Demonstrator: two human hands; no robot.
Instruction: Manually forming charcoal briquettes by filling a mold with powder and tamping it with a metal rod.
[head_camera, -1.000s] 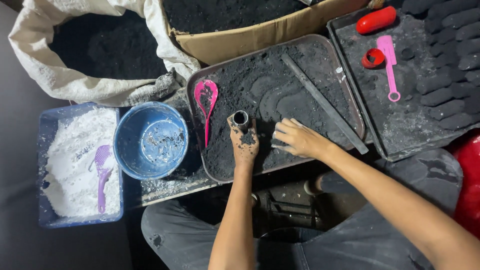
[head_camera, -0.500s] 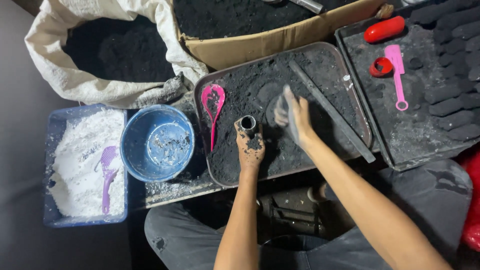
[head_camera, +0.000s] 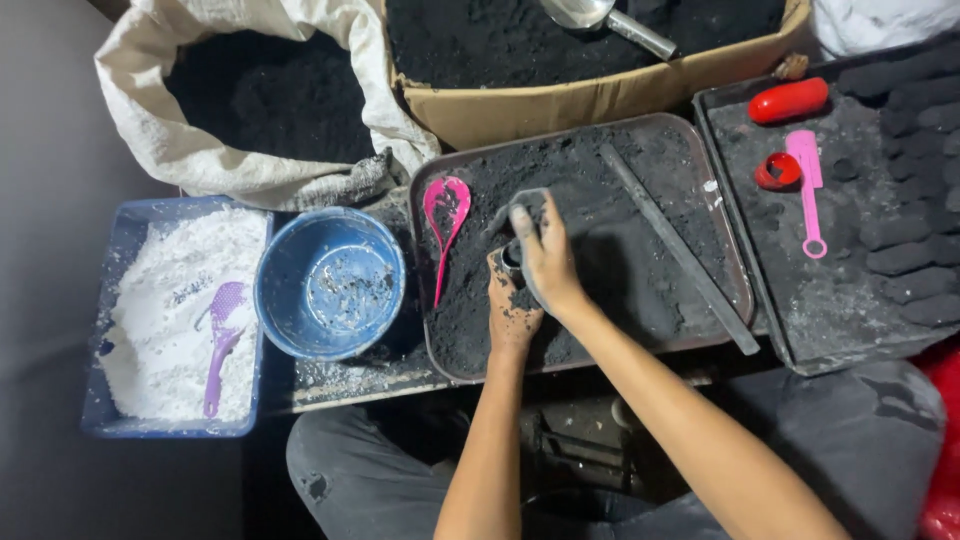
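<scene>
Both hands meet over the tray (head_camera: 735, 300) of black powder: our left hand (head_camera: 512, 310) still clasps the small metal tube (head_camera: 512, 257) upright, while our right hand (head_camera: 545, 255), moments ago flat beside it, now cups powder over its mouth.

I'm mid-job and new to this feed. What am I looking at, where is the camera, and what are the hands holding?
There is no machine: a seated person works with two bare hands, filmed from a camera on their head looking down. The left hand grips a small dark tube, mostly hidden, over a metal tray of black powder. The right hand lies across the tube's top, its fingers coated in powder. On the tray lie a pink spoon and a long grey bar. To the left stand a blue bowl and a tub of white powder; above them, a sack of black powder.
</scene>
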